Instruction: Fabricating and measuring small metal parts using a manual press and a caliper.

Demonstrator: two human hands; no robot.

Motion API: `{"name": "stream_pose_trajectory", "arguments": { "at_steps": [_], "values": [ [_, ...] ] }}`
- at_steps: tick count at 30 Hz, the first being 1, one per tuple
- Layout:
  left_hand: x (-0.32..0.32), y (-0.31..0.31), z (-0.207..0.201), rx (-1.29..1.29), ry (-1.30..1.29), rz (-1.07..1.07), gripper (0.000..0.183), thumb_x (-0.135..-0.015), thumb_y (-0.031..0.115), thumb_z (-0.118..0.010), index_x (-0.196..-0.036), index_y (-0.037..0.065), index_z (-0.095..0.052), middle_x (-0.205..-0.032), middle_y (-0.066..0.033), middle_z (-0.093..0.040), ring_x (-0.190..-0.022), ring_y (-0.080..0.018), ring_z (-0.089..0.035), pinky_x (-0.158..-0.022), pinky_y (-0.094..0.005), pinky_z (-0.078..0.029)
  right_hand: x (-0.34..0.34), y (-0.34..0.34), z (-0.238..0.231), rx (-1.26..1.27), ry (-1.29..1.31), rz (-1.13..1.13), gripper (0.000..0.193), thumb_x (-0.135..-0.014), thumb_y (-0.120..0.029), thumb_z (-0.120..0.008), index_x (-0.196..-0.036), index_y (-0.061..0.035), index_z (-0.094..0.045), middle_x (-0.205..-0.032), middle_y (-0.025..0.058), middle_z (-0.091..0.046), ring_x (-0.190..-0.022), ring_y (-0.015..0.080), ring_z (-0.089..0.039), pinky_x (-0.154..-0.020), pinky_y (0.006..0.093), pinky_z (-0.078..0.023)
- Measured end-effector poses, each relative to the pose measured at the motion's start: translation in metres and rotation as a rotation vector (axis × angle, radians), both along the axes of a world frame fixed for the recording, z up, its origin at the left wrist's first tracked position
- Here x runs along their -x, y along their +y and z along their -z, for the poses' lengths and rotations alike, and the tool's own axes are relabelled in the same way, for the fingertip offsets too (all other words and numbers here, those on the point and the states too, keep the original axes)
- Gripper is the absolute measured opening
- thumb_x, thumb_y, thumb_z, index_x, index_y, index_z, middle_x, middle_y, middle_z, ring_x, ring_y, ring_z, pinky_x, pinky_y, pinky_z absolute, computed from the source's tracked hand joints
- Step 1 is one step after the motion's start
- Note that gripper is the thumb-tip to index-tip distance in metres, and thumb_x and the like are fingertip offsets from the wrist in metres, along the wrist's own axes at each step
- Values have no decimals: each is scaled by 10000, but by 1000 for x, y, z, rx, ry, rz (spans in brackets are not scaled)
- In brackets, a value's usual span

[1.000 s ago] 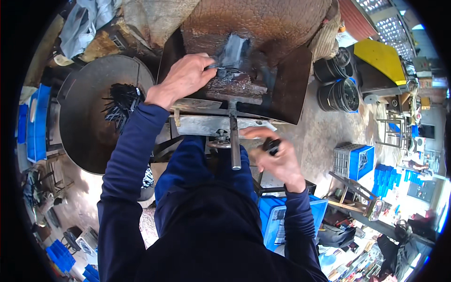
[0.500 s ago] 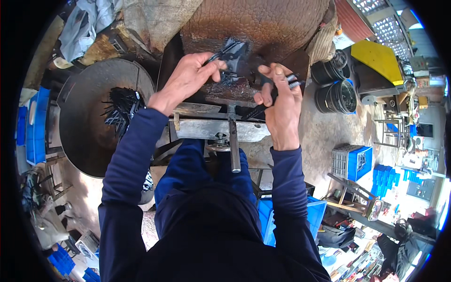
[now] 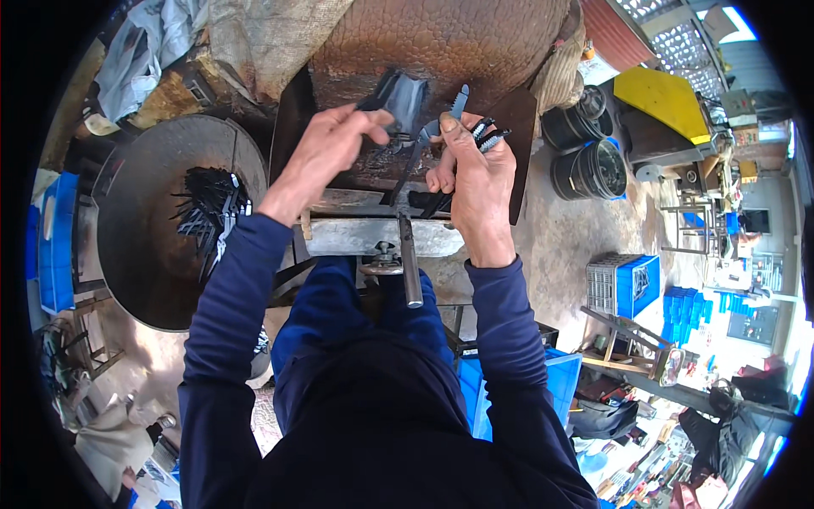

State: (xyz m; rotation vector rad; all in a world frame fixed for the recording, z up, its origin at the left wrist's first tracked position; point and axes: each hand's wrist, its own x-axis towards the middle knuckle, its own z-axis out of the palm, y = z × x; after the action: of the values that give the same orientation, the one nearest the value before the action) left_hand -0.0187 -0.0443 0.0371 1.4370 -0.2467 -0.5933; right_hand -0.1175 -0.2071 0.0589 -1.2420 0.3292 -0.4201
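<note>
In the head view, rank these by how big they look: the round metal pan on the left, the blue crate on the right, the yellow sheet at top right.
1. Round metal pan, plainly the largest.
2. Yellow sheet.
3. Blue crate.
The last two look close in size, and fisheye bending near the rim makes their order unsure.

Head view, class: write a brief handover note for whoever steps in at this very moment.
Left hand: raised over the rusty tray, pinching a dark bent metal piece.
Right hand: gripping a bundle of thin metal tools, tips fanned upward.
Round pan on the person's left holds a pile of dark metal pieces.
Steel lever on the bench edge is untouched.
Done and left: cannot tell.
</note>
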Motion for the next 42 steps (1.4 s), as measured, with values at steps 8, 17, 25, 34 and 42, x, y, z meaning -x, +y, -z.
{"name": "stream_pose_trajectory", "arguments": {
  "at_steps": [8, 17, 25, 34, 42],
  "values": [
    [-58, 6, 76, -461, -380, 237, 201, -985, 126, -532, -958, -17, -671, -867, -28, -599, -639, -122, -483, -597, -294, -387, 11, -14, 5, -100, 37, -95, 221, -1001, -188, -654, -1048, 27, -631, -808, 100, -628, -456, 128, -468, -495, 337, -486],
    [-60, 4, 78, -392, -698, 386, 178, -954, 50, -579, -1088, -46, -646, -937, -106, -544, -874, -264, -549, -828, -375, -446, 34, -32, 21, -516, 113, 29, 195, -1042, -220, -583, -1017, -31, -625, -878, 93, -629, -687, 167, -591, -773, 426, -614],
    [-59, 9, 72, -380, -655, 437, 202, -957, 30, -579, -1129, -46, -652, -953, -100, -561, -831, -264, -556, -791, -355, -458, 62, -34, 39, -635, 139, 129, 203, -1044, -264, -588, -970, -76, -607, -904, 67, -619, -691, 159, -579, -721, 393, -584],
    [-55, 4, 77, -373, -765, 327, 196, -958, 45, -603, -1122, -54, -648, -945, -104, -570, -809, -256, -559, -767, -355, -463, 90, -15, 35, -406, 174, 40, 200, -1014, -254, -644, -945, -68, -617, -824, 37, -616, -551, 101, -499, -529, 287, -436],
    [-52, 8, 61, -432, -813, 389, 209, -954, 59, -607, -1131, -33, -670, -989, -131, -603, -870, -294, -602, -807, -391, -483, 108, 5, 35, 156, 425, -100, 135, -960, -39, -642, -1090, -9, -660, -1039, 125, -720, -665, 126, -620, -615, 311, -515]
  ]
}}
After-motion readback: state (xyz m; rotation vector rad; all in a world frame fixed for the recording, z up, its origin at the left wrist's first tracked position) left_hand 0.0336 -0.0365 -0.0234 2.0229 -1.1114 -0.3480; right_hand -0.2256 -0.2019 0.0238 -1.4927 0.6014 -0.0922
